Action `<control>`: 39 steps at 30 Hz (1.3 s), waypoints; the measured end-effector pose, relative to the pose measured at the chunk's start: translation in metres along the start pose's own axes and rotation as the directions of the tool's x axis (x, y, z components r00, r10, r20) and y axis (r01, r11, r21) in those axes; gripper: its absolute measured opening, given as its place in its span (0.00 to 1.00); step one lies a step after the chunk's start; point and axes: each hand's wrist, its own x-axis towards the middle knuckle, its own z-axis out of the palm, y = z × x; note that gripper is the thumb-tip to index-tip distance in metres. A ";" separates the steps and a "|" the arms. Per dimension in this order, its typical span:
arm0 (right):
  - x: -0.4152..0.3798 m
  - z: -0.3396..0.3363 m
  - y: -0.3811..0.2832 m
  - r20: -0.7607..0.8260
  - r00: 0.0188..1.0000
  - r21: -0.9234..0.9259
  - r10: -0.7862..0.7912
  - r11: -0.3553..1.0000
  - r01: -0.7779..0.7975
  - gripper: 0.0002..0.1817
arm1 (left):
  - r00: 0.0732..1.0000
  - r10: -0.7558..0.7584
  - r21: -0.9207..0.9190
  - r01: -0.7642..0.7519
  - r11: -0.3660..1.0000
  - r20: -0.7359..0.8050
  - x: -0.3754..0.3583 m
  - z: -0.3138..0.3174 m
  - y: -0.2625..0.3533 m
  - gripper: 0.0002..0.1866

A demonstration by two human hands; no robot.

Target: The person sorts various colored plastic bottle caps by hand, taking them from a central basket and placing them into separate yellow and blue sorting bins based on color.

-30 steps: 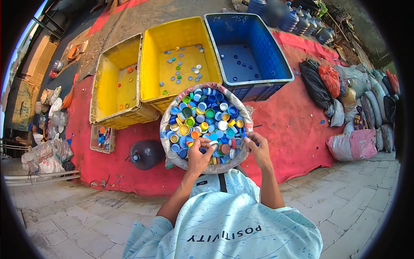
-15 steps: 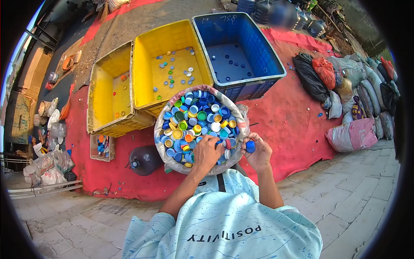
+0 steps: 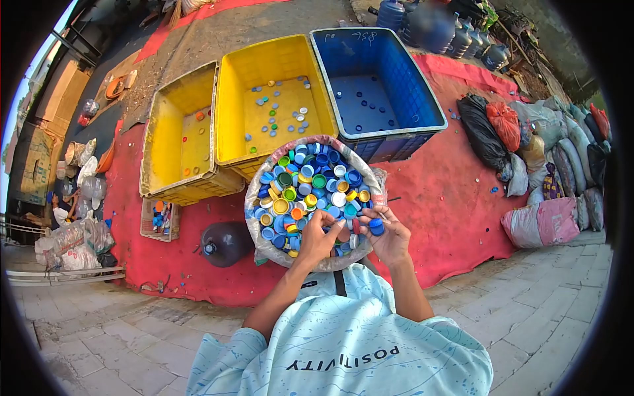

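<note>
A round tub lined with sacking [image 3: 251, 197] stands right in front of me, heaped with plastic bottle caps [image 3: 306, 188] in blue, white, green, yellow and orange. Over the near side of the heap is my left hand [image 3: 316, 243], thumb and fingertips drawn together; what lies between them is too small to make out. At the tub's right rim, my right hand [image 3: 392, 244] is turned palm up, its fingers curled around a dark blue bottle cap [image 3: 376, 227]. The two hands are close together, a short gap between their fingertips.
Beyond the tub stand a narrow yellow bin [image 3: 153, 155], a wider yellow bin [image 3: 231, 99] and a blue bin [image 3: 416, 99], caps scattered inside each. A dark round jug [image 3: 226, 244] and a small crate [image 3: 158, 221] sit left. Filled sacks [image 3: 538, 221] line the right.
My right hand has moved slightly left and inward with the blue cap, closer to my left hand. The view has shifted a little, so bins and tub appear further right.
</note>
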 end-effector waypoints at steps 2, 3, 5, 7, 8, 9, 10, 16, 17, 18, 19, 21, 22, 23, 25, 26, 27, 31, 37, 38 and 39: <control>0.002 0.012 0.002 -0.043 0.999 0.020 -0.007 1.000 0.008 0.26 | 0.937 -0.324 -0.483 0.347 0.804 0.134 -0.004 -0.009 0.014 0.13; 0.003 0.016 0.003 -0.067 0.998 0.033 -0.013 0.999 0.015 0.28 | 0.866 -0.430 -0.658 0.482 0.578 0.257 -0.004 -0.015 0.024 0.14; 0.006 0.020 0.004 -0.105 0.994 0.078 -0.008 0.997 0.016 0.32 | 0.862 -0.305 -0.779 0.500 0.377 0.405 -0.001 -0.023 0.014 0.17; 0.009 0.022 0.006 -0.126 0.992 0.147 0.021 0.989 -0.002 0.34 | 0.847 -0.213 -0.826 0.527 0.201 0.488 0.002 -0.027 0.009 0.19; 0.009 0.024 0.007 -0.132 0.991 0.148 0.022 0.989 -0.002 0.34 | 0.849 -0.228 -0.835 0.518 0.186 0.476 0.003 -0.026 0.009 0.20; 0.009 0.027 0.007 -0.138 0.990 0.149 0.021 0.989 -0.001 0.35 | 0.851 -0.243 -0.843 0.509 0.171 0.465 0.005 -0.023 0.009 0.20; 0.009 0.030 0.007 -0.146 0.989 0.150 0.019 0.989 0.003 0.35 | 0.852 -0.257 -0.851 0.502 0.155 0.456 0.007 -0.019 0.011 0.20; 0.013 0.038 -0.004 -0.208 0.978 0.183 -0.020 0.981 0.058 0.31 | 0.859 -0.252 -0.859 0.490 0.151 0.446 0.041 -0.001 0.023 0.19; 0.021 0.037 -0.011 -0.217 0.976 0.182 -0.029 0.981 0.070 0.29 | 0.862 -0.240 -0.856 0.490 0.165 0.447 0.054 0.004 0.026 0.18; 0.036 0.035 -0.021 -0.227 0.973 0.182 -0.039 0.980 0.081 0.27 | 0.856 -0.239 -0.858 0.497 0.134 0.458 0.073 0.009 0.035 0.16; 0.054 0.033 -0.030 -0.238 0.970 0.182 -0.048 0.979 0.093 0.25 | 0.843 -0.241 -0.856 0.510 0.080 0.480 0.094 0.014 0.051 0.16; 0.104 0.035 -0.057 -0.190 0.971 0.185 -0.143 0.966 0.179 0.18 | 0.895 -0.203 -0.894 0.428 0.134 0.398 0.134 0.025 0.088 0.23; 0.125 0.048 -0.073 -0.136 0.970 0.189 -0.202 0.956 0.226 0.17 | 0.900 -0.029 -0.894 0.435 0.103 0.435 0.167 0.031 0.079 0.28; 0.140 0.061 -0.084 -0.078 0.963 0.198 -0.257 0.943 0.268 0.15 | 0.908 -0.074 -0.905 0.417 0.087 0.412 0.187 0.032 0.091 0.39; 0.154 0.078 -0.098 -0.209 0.945 0.151 -0.253 0.946 0.287 0.18 | 0.917 -0.244 -0.930 0.349 0.111 0.315 0.193 0.027 0.127 0.52; 0.157 0.083 -0.104 -0.274 0.928 0.127 -0.252 0.947 0.295 0.19 | 0.931 -0.187 -0.928 0.343 0.148 0.314 0.194 0.024 0.130 0.54; 0.158 0.077 -0.107 -0.231 0.933 0.129 -0.277 0.941 0.312 0.20 | 0.940 -0.134 -0.925 0.333 0.184 0.312 0.192 0.017 0.125 0.56; 0.131 0.054 -0.087 -0.190 0.927 0.006 -0.324 0.943 0.331 0.34 | 0.965 -0.023 -0.926 0.258 0.277 0.262 0.166 -0.016 0.086 0.56; 0.082 0.030 -0.051 -0.138 0.950 -0.332 -0.281 0.917 0.223 0.36 | 0.981 -0.180 -0.939 0.133 0.317 0.078 0.099 -0.060 0.039 0.15; 0.076 0.027 -0.042 -0.189 0.930 -0.436 -0.314 0.876 0.207 0.31 | 0.978 -0.203 -0.937 0.120 0.328 0.054 0.088 -0.064 0.034 0.18; 0.070 0.024 -0.035 -0.182 0.923 -0.565 -0.339 0.804 0.184 0.28 | 0.975 -0.221 -0.931 0.102 0.350 0.023 0.077 -0.066 0.028 0.19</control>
